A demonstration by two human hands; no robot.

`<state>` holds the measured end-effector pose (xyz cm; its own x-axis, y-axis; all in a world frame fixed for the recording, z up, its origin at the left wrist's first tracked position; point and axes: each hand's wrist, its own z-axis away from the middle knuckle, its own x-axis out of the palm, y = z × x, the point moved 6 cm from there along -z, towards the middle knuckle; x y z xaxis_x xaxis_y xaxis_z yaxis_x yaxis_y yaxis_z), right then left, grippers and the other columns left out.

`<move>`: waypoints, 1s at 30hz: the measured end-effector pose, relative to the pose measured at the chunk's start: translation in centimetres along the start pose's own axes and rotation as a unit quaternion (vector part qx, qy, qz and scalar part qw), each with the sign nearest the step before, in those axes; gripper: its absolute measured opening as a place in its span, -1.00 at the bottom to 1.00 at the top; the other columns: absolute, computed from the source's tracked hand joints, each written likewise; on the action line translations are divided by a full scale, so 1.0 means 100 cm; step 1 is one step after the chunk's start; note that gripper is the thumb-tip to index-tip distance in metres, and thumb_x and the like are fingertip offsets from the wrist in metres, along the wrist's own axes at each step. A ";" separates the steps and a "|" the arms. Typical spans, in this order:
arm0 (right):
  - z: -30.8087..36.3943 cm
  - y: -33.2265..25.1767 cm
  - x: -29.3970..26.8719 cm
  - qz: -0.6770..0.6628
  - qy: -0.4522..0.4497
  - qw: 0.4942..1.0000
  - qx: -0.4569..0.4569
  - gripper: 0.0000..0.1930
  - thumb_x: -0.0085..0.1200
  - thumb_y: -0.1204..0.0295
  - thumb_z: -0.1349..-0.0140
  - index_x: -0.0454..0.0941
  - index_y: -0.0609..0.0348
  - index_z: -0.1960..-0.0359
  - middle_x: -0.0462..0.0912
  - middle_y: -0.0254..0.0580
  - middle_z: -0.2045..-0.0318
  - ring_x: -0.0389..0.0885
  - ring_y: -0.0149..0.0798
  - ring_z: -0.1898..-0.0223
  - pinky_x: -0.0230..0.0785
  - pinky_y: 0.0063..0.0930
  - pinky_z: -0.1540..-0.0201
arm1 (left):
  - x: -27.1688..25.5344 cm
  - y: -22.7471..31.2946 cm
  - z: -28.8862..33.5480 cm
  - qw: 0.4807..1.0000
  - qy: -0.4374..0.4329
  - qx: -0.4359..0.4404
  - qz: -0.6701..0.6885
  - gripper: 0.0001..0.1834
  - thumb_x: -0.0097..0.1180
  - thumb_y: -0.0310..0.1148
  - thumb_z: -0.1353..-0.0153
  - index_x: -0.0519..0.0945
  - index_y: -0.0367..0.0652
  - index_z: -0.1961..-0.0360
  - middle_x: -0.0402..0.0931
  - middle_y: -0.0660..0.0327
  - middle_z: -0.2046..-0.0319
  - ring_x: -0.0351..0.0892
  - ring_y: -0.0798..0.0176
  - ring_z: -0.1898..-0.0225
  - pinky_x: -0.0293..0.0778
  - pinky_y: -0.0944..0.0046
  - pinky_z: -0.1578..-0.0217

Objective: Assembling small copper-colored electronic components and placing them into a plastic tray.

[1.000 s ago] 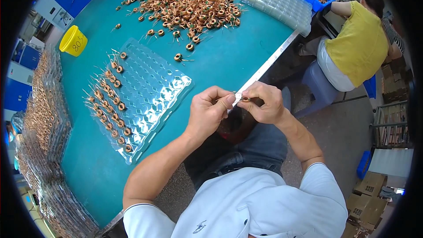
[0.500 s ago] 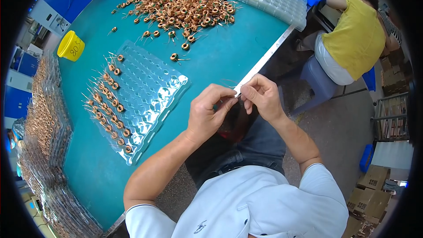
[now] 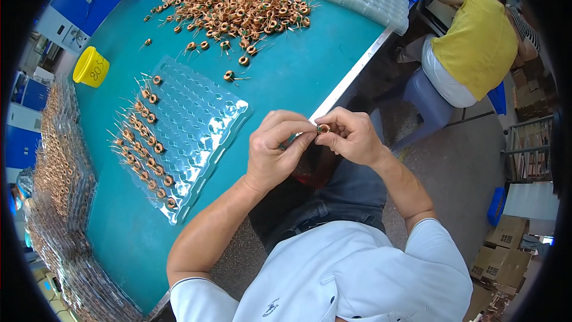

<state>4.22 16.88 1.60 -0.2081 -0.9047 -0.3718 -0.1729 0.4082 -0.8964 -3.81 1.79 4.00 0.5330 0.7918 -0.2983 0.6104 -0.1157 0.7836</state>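
Left forearm [image 3: 217, 223]: rises from 7 o'clock, slants toward 1 o'clock.
Left wrist [image 3: 256, 185]: nearly straight.
Left hand [image 3: 279, 146]: fingertips toward about 2 to 3 o'clock; thumb [image 3: 301, 144] and forefinger [image 3: 293, 126] closed in a pinch; upper fingers slightly blurred.
Right forearm [image 3: 406, 185]: rises from 4 to 5 o'clock, slants toward 11 o'clock.
Right wrist [image 3: 381, 156]: nearly straight.
Right hand [image 3: 355, 136]: fingertips toward about 9 to 10 o'clock, also pinched.
Hand spacing: fingertips close together, near centre.

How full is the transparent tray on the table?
Partly full: the tray has coils along its left side; bare pockets to their right.
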 end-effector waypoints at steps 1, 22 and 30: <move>0.000 -0.001 0.001 -0.001 0.000 1.000 0.001 -0.71 0.34 0.44 -0.15 0.57 0.29 0.15 0.64 -0.28 0.51 0.57 -0.55 0.53 0.40 -0.66 0.50 | 0.000 0.001 0.002 1.000 -0.001 -0.001 0.000 -0.94 0.30 -0.54 -0.12 0.66 -0.22 0.36 0.61 0.22 0.38 0.58 0.39 0.40 0.45 0.42 0.45; 0.013 -0.004 0.029 -0.122 0.087 0.989 -0.003 -0.70 0.17 0.66 -0.22 0.46 0.32 0.02 0.68 -0.16 0.30 0.68 -0.43 0.32 0.55 -0.60 0.25 | 0.020 -0.026 0.016 0.935 -0.021 -0.227 0.273 -0.70 0.21 -0.31 -0.30 0.61 -0.32 0.08 0.57 0.16 0.16 0.57 0.37 0.23 0.53 0.38 0.20; -0.018 -0.014 -0.004 -0.113 0.055 0.992 0.014 -0.79 0.16 0.46 -0.30 0.60 0.29 0.08 0.59 -0.27 0.31 0.58 -0.49 0.32 0.44 -0.64 0.27 | 0.027 -0.022 0.021 0.898 -0.138 -0.315 0.273 -0.69 0.22 -0.27 -0.30 0.59 -0.30 0.07 0.61 0.25 0.37 0.55 0.46 0.39 0.52 0.42 0.35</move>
<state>2.79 16.91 3.51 -0.2720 -0.9531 -0.1331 -0.2011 0.1916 -0.9607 -2.55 2.96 0.32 0.8301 0.5315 0.1686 -0.1925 -0.0105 0.9812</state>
